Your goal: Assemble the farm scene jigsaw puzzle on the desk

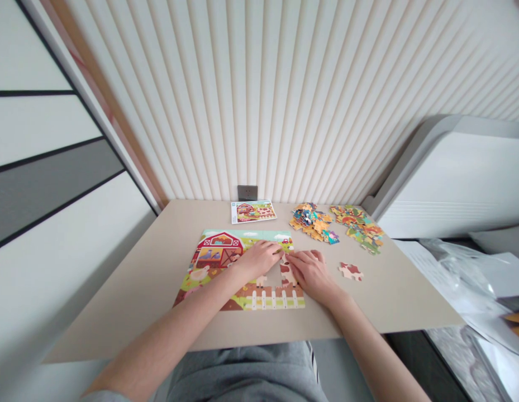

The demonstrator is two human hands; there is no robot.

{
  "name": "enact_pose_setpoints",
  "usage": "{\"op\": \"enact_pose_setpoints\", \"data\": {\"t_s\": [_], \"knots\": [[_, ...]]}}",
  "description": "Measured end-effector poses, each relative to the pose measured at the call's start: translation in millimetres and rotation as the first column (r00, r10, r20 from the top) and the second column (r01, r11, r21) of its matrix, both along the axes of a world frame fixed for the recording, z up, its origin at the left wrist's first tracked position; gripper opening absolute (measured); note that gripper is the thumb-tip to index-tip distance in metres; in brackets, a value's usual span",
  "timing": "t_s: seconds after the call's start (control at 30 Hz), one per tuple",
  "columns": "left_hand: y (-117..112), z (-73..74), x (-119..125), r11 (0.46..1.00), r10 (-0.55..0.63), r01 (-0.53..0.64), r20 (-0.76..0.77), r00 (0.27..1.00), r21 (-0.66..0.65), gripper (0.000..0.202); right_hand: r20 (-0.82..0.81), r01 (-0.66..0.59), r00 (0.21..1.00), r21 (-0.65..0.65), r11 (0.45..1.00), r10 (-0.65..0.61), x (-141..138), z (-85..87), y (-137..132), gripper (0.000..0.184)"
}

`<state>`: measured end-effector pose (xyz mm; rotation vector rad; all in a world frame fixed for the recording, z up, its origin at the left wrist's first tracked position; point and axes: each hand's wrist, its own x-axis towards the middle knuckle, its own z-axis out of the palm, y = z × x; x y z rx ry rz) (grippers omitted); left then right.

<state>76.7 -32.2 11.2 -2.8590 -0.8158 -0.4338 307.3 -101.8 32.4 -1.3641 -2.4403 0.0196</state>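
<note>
A farm-scene jigsaw puzzle [215,262] lies assembled on the beige tabletop [368,301], showing a red barn, animals and a white fence. A gap in it [274,274] shows the table beneath. My left hand [258,259] rests on the puzzle just above the gap. My right hand [309,274] lies on the cow pieces to the right of the gap, its fingertips nearly meeting those of my left hand. Whether either hand pinches a piece is hidden. A loose cow-patterned piece [350,272] sits to the right of my right hand.
Two heaps of loose puzzle pieces [312,222] [358,228] lie at the back right of the table. A small picture card of the farm scene [253,211] stands near the ribbed wall, below a wall socket [247,192]. Plastic and papers [460,273] lie beyond the right edge.
</note>
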Motion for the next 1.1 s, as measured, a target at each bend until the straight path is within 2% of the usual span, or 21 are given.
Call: {"op": "enact_pose_setpoints", "data": {"t_s": [0.23, 0.53, 0.8, 1.0, 1.1], "knots": [[-1, 0.0, 3, 1.0, 0.021, -0.021, 0.012, 1.0, -0.009, 0.026, 0.006, 0.083, 0.996, -0.01, 0.996, -0.083, -4, -3.0, 1, 0.039], [3, -2.6, 3, 0.998, 0.035, -0.032, 0.058, 0.998, -0.055, 0.028, 0.045, 0.083, 0.996, -0.037, 0.996, -0.082, -5, 3.7, 6, 0.036], [12, 0.0, -9, 0.991, -0.064, 0.077, 0.117, 0.991, -0.107, 0.044, 0.063, 0.032, 0.998, -0.013, 0.999, -0.032, 0, 1.3, 10, 0.036], [10, -6.9, -6, 0.99, -0.032, 0.057, 0.188, 0.982, -0.127, 0.04, -0.022, 0.038, 0.999, 0.003, 0.999, -0.038, -1, -0.9, 10, 0.035], [10, -1.1, -3, 0.991, -0.036, 0.059, 0.183, 0.983, -0.121, 0.038, -0.046, 0.027, 0.999, 0.001, 1.0, -0.027, -5, 0.4, 11, 0.029]]}}
